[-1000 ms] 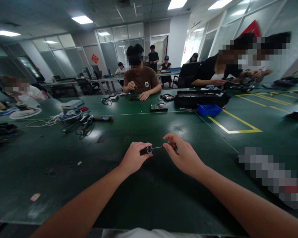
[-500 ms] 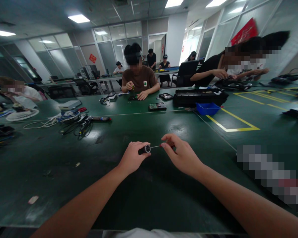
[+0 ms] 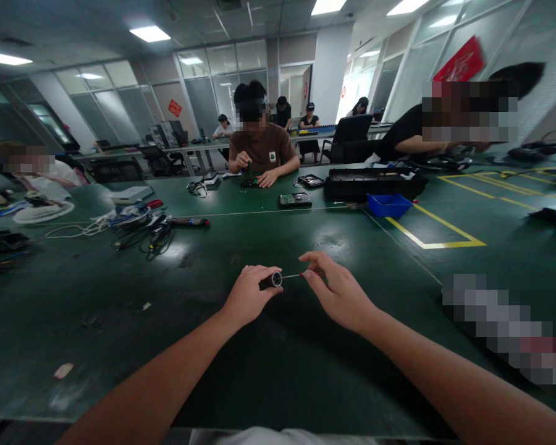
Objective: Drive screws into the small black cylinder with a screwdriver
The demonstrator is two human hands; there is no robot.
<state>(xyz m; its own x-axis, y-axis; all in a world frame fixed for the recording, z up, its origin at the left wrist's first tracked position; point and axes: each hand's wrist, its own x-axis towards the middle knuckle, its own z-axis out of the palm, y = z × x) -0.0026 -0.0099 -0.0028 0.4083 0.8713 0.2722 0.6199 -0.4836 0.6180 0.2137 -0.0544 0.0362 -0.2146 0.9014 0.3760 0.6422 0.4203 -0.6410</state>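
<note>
Above the green table, my left hand is closed around a small dark cylinder with a pale ring at its end, facing right. My right hand pinches the red handle end of a thin screwdriver. The metal shaft points left, and its tip is at the ringed end of the cylinder. Whether the tip sits inside the ring is too small to tell.
Black cables and a pen-like tool lie at the left. Further back are a circuit-board part, a blue tray and a long black casing. A person works across the table.
My hands hold nearly the same pose and grip. At the right, the leaning person's arm and head have shifted right. The whole view has moved very slightly.
</note>
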